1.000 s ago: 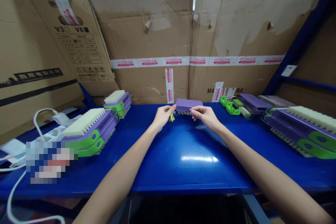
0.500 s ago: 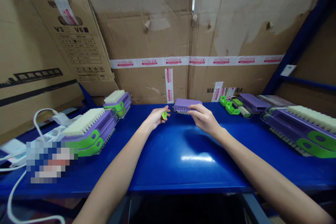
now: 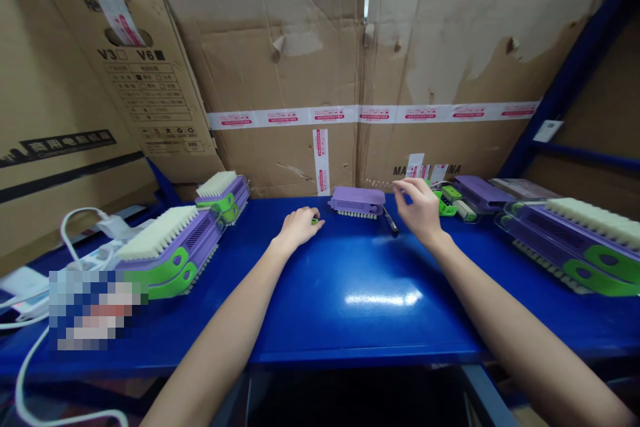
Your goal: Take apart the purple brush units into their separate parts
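Note:
A small purple brush block point(image 3: 357, 200) lies bristles-down on the blue table point(image 3: 350, 293) near the back wall, with neither hand on it. My left hand point(image 3: 299, 227) rests on the table just left of the block, its fingers curled over a small green plastic piece point(image 3: 315, 220). My right hand point(image 3: 421, 208) is raised just right of the block. Its fingertips pinch one end of a thin, spring-like wire point(image 3: 379, 182) that reaches left over the block. A thin dark stick-like tool point(image 3: 391, 221) lies between the block and my right hand.
Finished purple-and-green brushes with cream bristles lie at the left point(image 3: 167, 247) and back left point(image 3: 224, 192), with more at the right point(image 3: 575, 240). Green clips and purple parts point(image 3: 460, 197) sit back right. White cables and a power strip point(image 3: 85, 253) lie far left. Cardboard boxes point(image 3: 300, 67) wall the back.
The purple block, held in both hands a second ago, now lies on the table. My left hand lowered with the green piece. My right hand let go and lifted to the right, pinching the wire.

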`<action>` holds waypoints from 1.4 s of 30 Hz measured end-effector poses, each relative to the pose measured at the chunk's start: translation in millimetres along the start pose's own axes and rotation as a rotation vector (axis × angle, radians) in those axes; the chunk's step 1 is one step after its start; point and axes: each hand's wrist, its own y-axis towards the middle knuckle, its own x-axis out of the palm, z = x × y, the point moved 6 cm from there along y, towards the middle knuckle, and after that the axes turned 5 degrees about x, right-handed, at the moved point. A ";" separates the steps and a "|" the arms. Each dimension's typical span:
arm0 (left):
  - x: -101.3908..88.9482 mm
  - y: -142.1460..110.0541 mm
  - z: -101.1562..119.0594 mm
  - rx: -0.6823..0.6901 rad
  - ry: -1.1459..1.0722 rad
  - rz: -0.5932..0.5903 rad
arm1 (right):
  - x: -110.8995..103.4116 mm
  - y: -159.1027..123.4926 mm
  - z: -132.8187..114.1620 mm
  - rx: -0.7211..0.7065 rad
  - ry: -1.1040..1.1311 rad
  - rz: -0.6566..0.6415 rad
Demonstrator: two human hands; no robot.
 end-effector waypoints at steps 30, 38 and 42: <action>1.8 -1.2 2.7 0.031 0.000 -0.037 | -31.4 -15.3 152.2 0.691 -0.525 -0.140; 2.9 -0.4 1.6 0.027 -0.028 -0.031 | -27.9 -18.1 149.7 0.746 -0.587 -0.216; 1.8 -0.7 2.2 0.025 -0.035 -0.028 | -26.0 -21.1 154.1 0.786 -0.626 -0.260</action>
